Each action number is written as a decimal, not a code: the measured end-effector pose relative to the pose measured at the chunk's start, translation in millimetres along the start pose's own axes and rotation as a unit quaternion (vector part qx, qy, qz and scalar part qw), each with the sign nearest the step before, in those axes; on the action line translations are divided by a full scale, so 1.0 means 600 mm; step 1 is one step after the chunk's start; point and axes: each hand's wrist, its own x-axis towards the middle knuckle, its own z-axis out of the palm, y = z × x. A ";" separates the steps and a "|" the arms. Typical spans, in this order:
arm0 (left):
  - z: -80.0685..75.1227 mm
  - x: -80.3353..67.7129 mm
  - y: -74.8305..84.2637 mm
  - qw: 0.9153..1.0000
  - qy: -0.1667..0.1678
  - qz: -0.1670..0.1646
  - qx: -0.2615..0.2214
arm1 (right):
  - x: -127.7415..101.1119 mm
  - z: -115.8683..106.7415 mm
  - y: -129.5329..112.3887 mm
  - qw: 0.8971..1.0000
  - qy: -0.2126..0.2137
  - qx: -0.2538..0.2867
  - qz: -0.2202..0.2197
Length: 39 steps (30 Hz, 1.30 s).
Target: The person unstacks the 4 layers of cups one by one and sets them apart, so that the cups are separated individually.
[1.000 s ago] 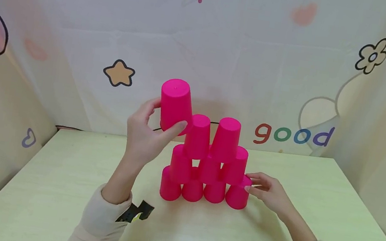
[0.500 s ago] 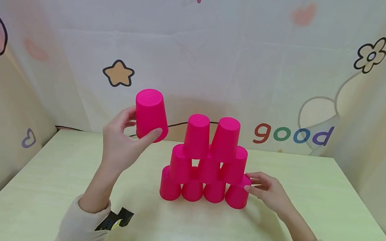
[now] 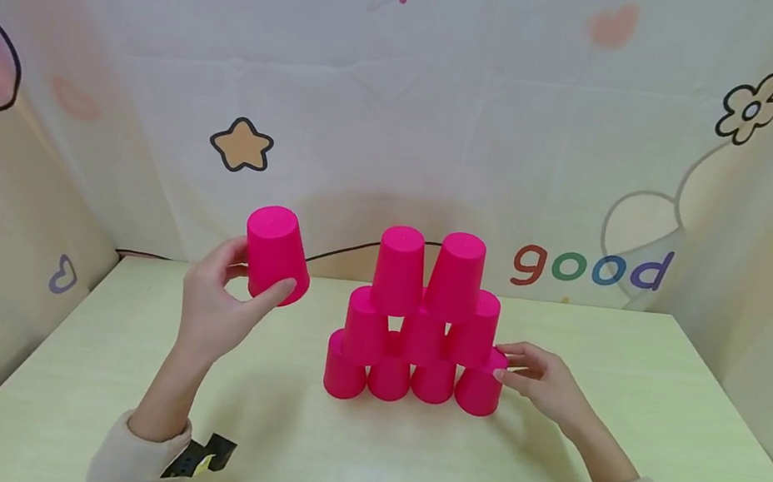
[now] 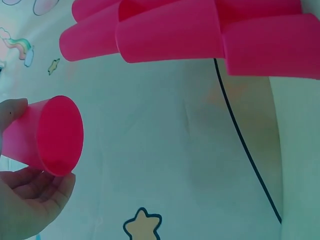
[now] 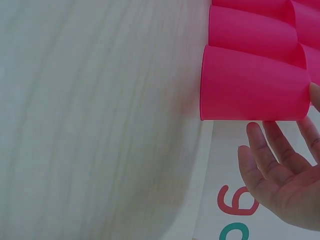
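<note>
- The left hand (image 3: 217, 307) holds one pink cup (image 3: 276, 254) upside down in the air, over the left half of the tabletop (image 3: 109, 366) and well apart from the cup pyramid (image 3: 422, 322); the grip is a pinch, thumb on the near wall and fingers wrapped on the far side near the rim.
- The right hand (image 3: 539, 381) lies at the pyramid's right foot with fingers straight and relaxed, fingertips at or just beside the bottom-right cup (image 3: 479, 389); the right wrist view shows the fingers (image 5: 272, 150) lying close along that cup's wall, holding nothing.
- The pyramid stands near the middle of the tabletop, towards its back edge: four cups below, three above, two on top.
- To handle the held cup well, I would judge it best to keep it level, grip low on the wall, and avoid any sideways sweep towards the stack; a light nudge could topple the upper rows.
- The steadying hand should press gently and only on the base row.
- The cups look like thin, smooth, matte plastic: tapered cones with flat closed ends and open rims, likely light and slippery.
- The tabletop is pale green with faint wood grain; a printed cloth backdrop (image 3: 407, 109) hangs behind, with a black cable (image 3: 347, 250) along it.
</note>
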 end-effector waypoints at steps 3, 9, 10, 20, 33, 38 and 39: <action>-0.006 -0.005 -0.010 1.000 -0.007 -0.005 0.007 | 0.000 -0.003 -0.002 1.000 -0.005 -0.003 -0.007; -0.015 -0.016 -0.021 0.999 -0.024 -0.037 0.025 | 0.000 -0.009 -0.008 1.000 -0.014 -0.002 -0.003; -0.016 -0.018 -0.026 0.998 -0.027 -0.040 0.028 | 0.000 -0.010 -0.008 1.000 -0.014 -0.003 -0.004; -0.021 -0.030 -0.095 0.993 -0.090 -0.060 0.053 | 0.000 -0.009 0.002 1.000 -0.013 0.004 0.000; -0.031 -0.048 -0.155 0.978 -0.171 -0.095 0.067 | 0.000 -0.004 0.003 1.000 -0.013 0.005 0.010; -0.034 -0.049 -0.176 0.969 -0.208 -0.112 0.074 | 0.001 -0.005 -0.002 1.000 -0.015 0.008 0.001; -0.035 -0.049 -0.179 0.966 -0.215 -0.116 0.077 | 0.001 -0.005 -0.003 1.000 -0.016 0.010 -0.001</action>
